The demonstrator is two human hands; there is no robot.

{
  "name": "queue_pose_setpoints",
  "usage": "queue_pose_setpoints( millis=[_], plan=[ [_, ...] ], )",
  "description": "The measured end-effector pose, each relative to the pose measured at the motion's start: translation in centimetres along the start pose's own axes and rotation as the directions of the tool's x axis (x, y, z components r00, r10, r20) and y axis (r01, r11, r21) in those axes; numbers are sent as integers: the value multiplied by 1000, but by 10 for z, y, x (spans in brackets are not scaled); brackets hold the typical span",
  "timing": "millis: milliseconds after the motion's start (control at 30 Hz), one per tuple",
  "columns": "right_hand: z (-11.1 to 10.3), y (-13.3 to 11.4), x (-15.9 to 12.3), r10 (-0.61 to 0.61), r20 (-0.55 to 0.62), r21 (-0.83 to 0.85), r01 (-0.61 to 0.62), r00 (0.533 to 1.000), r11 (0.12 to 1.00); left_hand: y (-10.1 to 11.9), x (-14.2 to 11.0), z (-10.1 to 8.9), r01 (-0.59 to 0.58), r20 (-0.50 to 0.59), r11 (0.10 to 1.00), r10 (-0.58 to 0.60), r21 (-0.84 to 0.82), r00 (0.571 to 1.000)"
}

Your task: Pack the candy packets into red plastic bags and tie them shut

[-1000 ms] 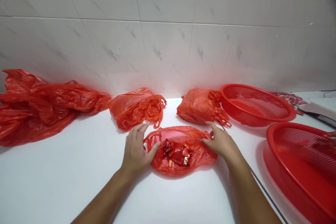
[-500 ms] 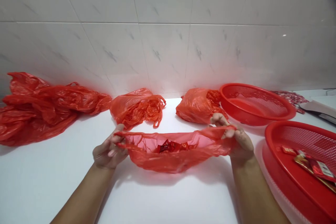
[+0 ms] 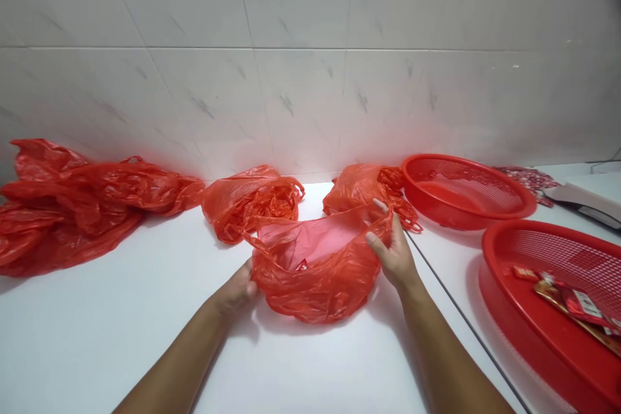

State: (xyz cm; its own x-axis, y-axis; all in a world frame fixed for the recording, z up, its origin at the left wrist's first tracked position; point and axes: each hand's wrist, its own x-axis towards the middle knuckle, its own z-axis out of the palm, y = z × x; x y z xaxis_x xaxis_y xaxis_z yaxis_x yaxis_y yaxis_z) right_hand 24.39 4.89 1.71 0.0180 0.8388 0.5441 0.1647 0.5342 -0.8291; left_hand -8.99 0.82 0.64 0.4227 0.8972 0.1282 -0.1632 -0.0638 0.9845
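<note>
A red plastic bag (image 3: 317, 272) stands open in front of me on the white counter (image 3: 121, 310). My left hand (image 3: 237, 291) grips its left edge, its fingers mostly hidden behind the plastic. My right hand (image 3: 395, 252) pinches the bag's right rim and holds it up. The bag's mouth gapes toward me, showing a pale pink inside. The small red packets in it are hidden except for a sliver near the front fold.
Two filled red bags (image 3: 252, 200) (image 3: 363, 187) lie behind, against the tiled wall. A heap of red bags (image 3: 82, 200) sits at far left. Two red mesh baskets (image 3: 466, 191) (image 3: 553, 310) stand at right; the nearer one holds some packets (image 3: 577, 304).
The bag lay flat under my hands, then I stretched its rim wide. Now my hands have come closer together, and the bag stands taller with its mouth open.
</note>
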Motion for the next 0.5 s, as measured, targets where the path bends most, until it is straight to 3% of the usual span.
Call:
queue_pose_setpoints(
  millis=[133,233,300,367,500],
  plan=[
    [9,2,-8,-31,51,-30,32,998,999,-6,0,20,-81,29,993,79,90,996],
    [15,-5,-5,-97,32,-109,100,995,989,8,13,28,-167,-56,981,173,97,983],
    [16,-21,9,-164,-10,-105,163,986,981,34,27,32,-174,-143,969,200,178,969],
    [13,-47,30,-211,-34,-49,209,977,977,74,41,36,-67,-214,928,154,368,965],
    [1,-110,69,-213,15,2,213,977,977,156,52,53,63,-196,713,106,699,975]
  ],
)
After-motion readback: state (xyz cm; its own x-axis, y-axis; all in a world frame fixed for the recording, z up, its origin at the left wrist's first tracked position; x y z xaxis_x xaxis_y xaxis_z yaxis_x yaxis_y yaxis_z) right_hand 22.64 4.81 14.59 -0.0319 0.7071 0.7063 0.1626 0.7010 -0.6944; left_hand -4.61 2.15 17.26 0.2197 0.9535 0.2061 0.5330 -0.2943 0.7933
